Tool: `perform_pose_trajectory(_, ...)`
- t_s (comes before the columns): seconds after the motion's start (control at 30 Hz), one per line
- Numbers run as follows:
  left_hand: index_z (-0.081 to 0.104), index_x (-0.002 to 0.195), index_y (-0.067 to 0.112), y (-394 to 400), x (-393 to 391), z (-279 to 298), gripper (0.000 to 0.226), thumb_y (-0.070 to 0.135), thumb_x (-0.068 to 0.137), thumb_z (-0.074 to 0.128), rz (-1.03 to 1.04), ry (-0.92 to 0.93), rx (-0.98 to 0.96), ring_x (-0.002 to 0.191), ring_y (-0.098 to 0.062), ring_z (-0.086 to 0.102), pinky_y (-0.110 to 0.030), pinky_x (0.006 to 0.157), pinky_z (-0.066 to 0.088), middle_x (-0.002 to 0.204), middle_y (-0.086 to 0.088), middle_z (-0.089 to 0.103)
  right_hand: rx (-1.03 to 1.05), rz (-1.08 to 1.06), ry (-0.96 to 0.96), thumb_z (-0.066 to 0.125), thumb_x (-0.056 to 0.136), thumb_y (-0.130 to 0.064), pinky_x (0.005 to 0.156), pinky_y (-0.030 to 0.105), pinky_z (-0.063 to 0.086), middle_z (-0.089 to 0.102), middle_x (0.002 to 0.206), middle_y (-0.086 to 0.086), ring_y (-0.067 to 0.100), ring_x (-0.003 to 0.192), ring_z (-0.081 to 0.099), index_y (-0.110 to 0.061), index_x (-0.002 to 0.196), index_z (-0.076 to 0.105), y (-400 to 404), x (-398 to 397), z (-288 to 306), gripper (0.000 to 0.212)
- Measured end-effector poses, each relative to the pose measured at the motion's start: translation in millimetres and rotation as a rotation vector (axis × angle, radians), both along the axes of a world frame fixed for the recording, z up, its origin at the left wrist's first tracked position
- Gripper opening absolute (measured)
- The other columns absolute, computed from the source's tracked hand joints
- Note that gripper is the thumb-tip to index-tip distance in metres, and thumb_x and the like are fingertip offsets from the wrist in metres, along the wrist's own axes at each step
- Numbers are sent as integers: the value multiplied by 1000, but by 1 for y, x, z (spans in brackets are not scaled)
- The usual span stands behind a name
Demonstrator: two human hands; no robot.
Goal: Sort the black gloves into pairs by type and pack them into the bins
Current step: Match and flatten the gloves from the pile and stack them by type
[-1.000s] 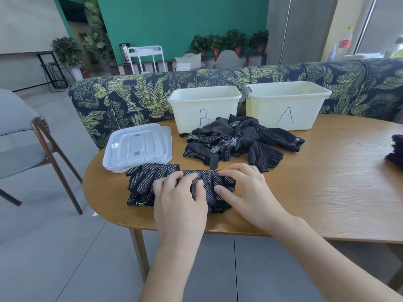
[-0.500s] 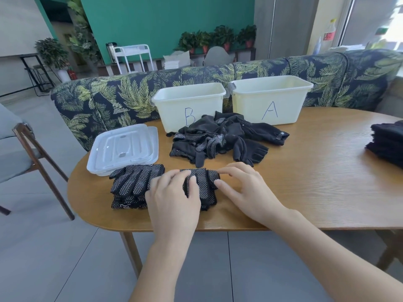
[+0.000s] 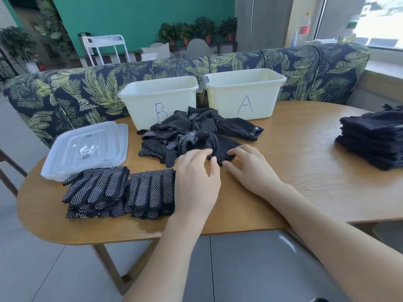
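Reaching over the wooden table (image 3: 294,171), both hands meet at the near edge of the loose glove pile (image 3: 196,134) in front of bin B (image 3: 159,99) and bin A (image 3: 244,92). The left hand (image 3: 196,173) and right hand (image 3: 250,168) curl their fingers onto a plain black glove (image 3: 220,147), pinching it. A second ago they pressed flat on the dotted glove stack (image 3: 122,190), which now lies uncovered to the left.

bright daylight | blown-out window (image 3: 379,20) at 1 o'clock | fisheye bend at edges | slight overall softness
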State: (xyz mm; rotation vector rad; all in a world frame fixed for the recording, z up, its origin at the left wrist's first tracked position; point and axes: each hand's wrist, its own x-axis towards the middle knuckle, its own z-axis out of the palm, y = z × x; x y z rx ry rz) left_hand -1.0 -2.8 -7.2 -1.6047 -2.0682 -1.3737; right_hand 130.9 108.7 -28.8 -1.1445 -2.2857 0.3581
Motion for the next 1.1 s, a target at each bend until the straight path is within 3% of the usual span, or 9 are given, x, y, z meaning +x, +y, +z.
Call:
perform_pose_trajectory(0.13, 73, 118, 12, 14, 8, -8, 24, 20, 97, 64, -25, -61, -49, 109, -20, 61, -20, 97, 38, 116, -3, 69, -6, -30, -99, 55, 97, -56, 105, 42, 36, 53, 139, -3, 25, 127, 44, -26, 137, 58, 20, -3, 1, 50)
perform_pose_trajectory(0.23, 71, 122, 11, 20, 12, -18, 27, 20, 97, 63, -40, -78, -105, 110, -22, 61, -30, 100, 46, 117, -4, 68, -5, -26, -143, 52, 100, -53, 102, 42, 35, 56, 136, -4, 25, 125, 45, -29, 134, 61, 29, -4, 1, 43)
perform_pose_trajectory(0.33, 69, 125, 11, 22, 15, -20, 30, 23, 98, 63, -39, -108, -140, 113, -23, 60, -38, 100, 49, 121, -4, 66, -22, -24, -124, 53, 101, -48, 102, 42, 34, 58, 135, -5, 24, 125, 45, -29, 130, 65, 33, -3, 0, 37)
perform_pose_trajectory(0.73, 65, 131, 13, 22, 13, -21, 37, 28, 98, 65, -53, -160, -111, 120, -20, 57, -42, 103, 49, 129, -2, 61, 12, -36, -77, 55, 102, -42, 98, 42, 36, 65, 129, -12, 22, 118, 52, -34, 114, 75, 30, 11, -1, 25)
perform_pose_trajectory(0.83, 67, 128, 12, 23, 12, -22, 33, 24, 97, 67, -61, -118, -42, 121, -19, 56, -40, 103, 49, 127, -1, 63, -14, -39, -34, 58, 100, -41, 100, 43, 39, 67, 126, -15, 20, 116, 55, -36, 110, 77, 24, 30, -4, 21)
perform_pose_trajectory(0.93, 70, 125, 14, 22, 14, -22, 30, 23, 96, 68, -77, -50, 8, 122, -18, 55, -30, 107, 42, 126, 0, 65, -1, -20, -20, 59, 100, -42, 98, 44, 42, 69, 121, -20, 17, 111, 55, -41, 106, 77, 16, 56, -9, 19)
perform_pose_trajectory(1.1, 68, 130, 23, 22, 14, -22, 34, 32, 97, 66, -109, -53, -94, 129, -16, 47, -26, 109, 36, 132, 1, 60, -4, -38, 1, 61, 98, -42, 98, 44, 45, 69, 120, -23, 15, 106, 55, -41, 106, 77, 2, 94, -13, 18)
